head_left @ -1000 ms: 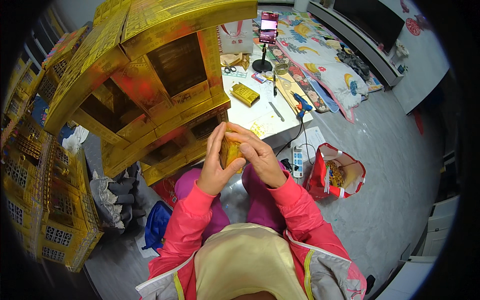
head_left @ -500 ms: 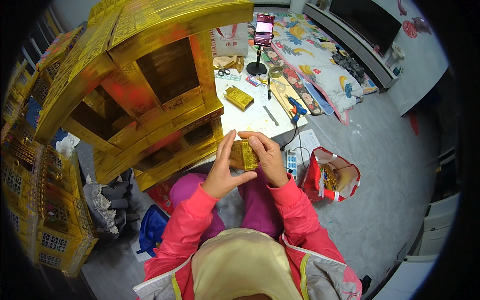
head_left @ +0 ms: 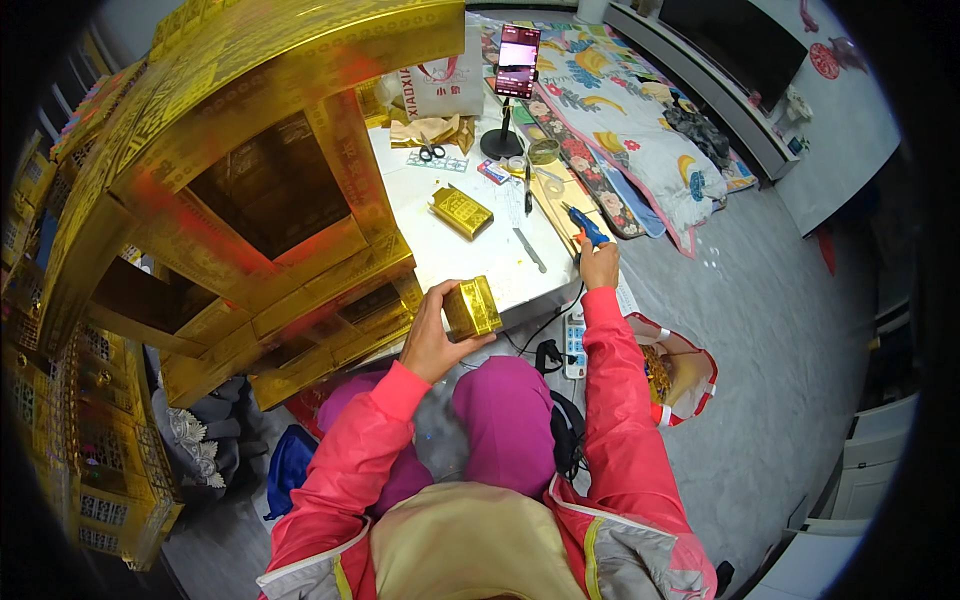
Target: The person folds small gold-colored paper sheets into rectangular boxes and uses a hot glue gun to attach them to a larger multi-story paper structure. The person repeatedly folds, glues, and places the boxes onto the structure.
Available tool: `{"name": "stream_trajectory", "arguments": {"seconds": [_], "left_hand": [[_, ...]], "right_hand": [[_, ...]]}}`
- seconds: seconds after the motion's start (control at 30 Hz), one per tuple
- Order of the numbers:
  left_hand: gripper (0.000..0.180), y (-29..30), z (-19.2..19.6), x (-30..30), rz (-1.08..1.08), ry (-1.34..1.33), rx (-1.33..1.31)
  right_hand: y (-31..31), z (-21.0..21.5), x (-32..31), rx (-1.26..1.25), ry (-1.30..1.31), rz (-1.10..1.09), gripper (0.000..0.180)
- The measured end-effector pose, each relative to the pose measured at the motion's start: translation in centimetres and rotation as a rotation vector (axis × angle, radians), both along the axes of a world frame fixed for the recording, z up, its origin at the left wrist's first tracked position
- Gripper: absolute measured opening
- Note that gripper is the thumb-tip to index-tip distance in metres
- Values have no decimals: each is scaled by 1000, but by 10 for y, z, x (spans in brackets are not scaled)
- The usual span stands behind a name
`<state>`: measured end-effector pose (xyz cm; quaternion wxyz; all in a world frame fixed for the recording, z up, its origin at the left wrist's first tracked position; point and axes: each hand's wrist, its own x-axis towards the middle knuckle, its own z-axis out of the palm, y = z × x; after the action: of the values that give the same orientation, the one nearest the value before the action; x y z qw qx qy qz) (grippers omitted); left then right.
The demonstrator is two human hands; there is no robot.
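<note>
Small gold box gripped in left hand, held above lap at near edge of white surface. Right hand stretched out to right edge of surface, closed around blue glue gun. Second gold box lying on surface. Large gold paper house standing left. Scissors and phone on stand seen at far end.

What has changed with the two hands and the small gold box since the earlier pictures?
The right hand let go of the small shiny gold box and moved forward to grip the blue glue gun on the white table. The left hand still holds the box over the lap.
</note>
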<state>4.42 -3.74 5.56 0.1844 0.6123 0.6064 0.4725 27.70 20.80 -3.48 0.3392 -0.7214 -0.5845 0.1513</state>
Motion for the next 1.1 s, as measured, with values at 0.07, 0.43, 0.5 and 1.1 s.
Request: {"name": "stream_trajectory", "arguments": {"seconds": [0.07,0.43,0.5,1.1], "left_hand": [[85,3,-5,-1,-11,-13,-8],[86,4,-15,-7,-91,-403,-124],[74,4,-14,-7,-160,-771,-204],[104,-28,31,-6,-868,-1701,-219]], "right_hand": [[8,-6,0,-84,-46,-30,54],[36,-40,9,-155,101,-102,63],[42,-54,17,-65,130,-99,61],[-79,63,15,196,1003,126,37]]}}
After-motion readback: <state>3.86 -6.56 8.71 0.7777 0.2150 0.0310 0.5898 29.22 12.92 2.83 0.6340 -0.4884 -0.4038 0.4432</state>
